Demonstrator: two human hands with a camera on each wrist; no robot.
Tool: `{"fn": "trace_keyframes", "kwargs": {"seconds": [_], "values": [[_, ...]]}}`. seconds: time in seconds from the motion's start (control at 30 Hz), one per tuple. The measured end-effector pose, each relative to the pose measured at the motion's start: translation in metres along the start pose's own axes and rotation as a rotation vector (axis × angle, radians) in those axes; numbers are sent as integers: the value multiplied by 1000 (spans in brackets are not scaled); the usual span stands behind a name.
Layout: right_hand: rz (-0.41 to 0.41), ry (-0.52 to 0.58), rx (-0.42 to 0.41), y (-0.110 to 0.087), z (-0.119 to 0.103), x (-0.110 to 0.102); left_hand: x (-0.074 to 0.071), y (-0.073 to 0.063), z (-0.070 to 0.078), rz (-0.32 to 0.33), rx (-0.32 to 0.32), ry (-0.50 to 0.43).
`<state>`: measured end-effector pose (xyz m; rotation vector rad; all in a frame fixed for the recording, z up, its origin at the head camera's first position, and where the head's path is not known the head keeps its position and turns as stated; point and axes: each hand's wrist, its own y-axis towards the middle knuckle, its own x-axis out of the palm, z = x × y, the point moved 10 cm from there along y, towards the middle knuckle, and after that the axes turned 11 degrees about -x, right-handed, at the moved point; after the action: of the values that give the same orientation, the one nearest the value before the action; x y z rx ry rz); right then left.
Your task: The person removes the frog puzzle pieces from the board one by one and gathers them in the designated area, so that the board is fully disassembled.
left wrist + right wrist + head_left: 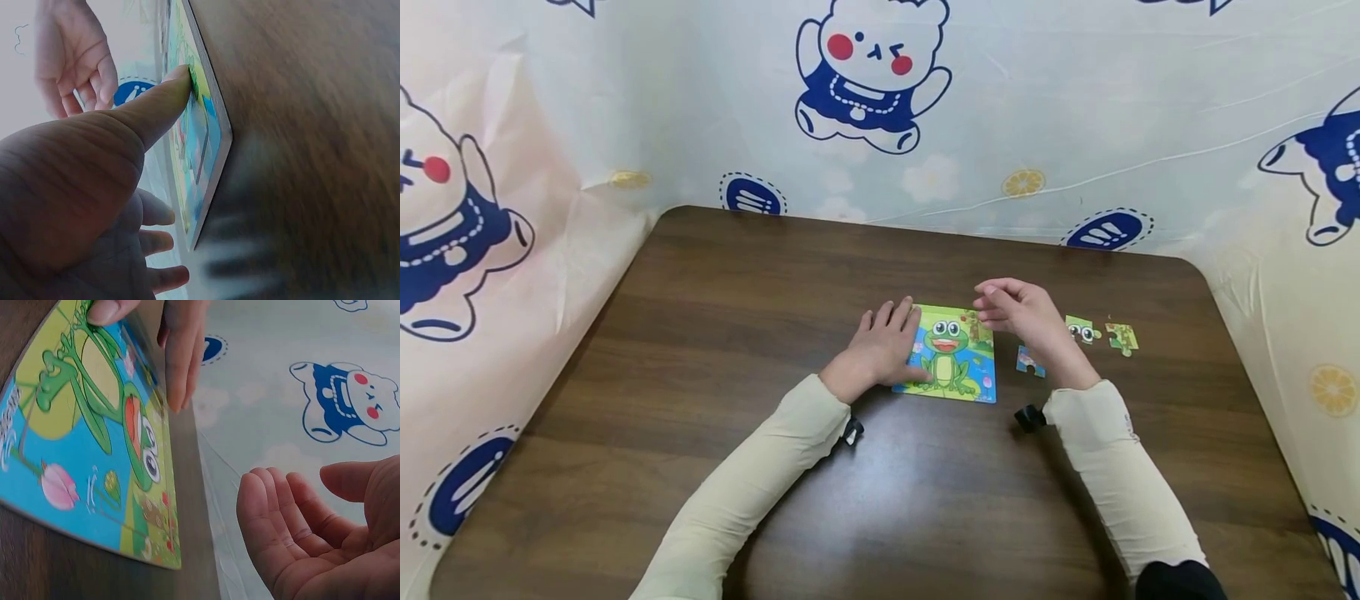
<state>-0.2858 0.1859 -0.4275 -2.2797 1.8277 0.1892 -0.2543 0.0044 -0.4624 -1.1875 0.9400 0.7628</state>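
Note:
A square frog puzzle board [977, 367] with a full green frog picture lies on the table. My left hand [880, 350] rests at its left side with the fingers spread fairly straight. In the left wrist view, the left thumb [156, 103] presses on the picture's face. My right hand [1018, 312] hovers by the board's upper right corner. Its fingers [275, 519] are loosely bent and apart from the thumb in the right wrist view, with nothing between them. Loose puzzle pieces lie right of the board: one with eyes [1081, 330], one green [1122, 337], one blue [1028, 362].
The brown wooden table [700, 333] has rounded far corners. A pale curtain [700, 100] printed with cartoon bears stands behind it and along both sides. Black straps with small devices [1030, 418] sit at the sleeve cuffs.

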Motion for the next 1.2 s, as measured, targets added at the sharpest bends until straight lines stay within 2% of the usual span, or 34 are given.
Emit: {"fn": "trace_keyframes", "kwargs": {"seconds": [0.33, 0.57, 0.77, 1.07, 1.2], "values": [[-55, 31, 51, 3, 17, 28, 0, 4, 3, 3, -14, -14], [-60, -33, 104, 1, 33, 36, 2, 6, 5, 3, 1, -22], [-109, -48, 136, -1, 40, 44, 5, 6, 3, -16, -1, -29], [-122, -222, 90, -2, 33, 47, 4, 5, 3, -44, 11, -27], [-132, -274, 102, -3, 31, 49, 6, 5, 4, -57, 17, -30]]}}
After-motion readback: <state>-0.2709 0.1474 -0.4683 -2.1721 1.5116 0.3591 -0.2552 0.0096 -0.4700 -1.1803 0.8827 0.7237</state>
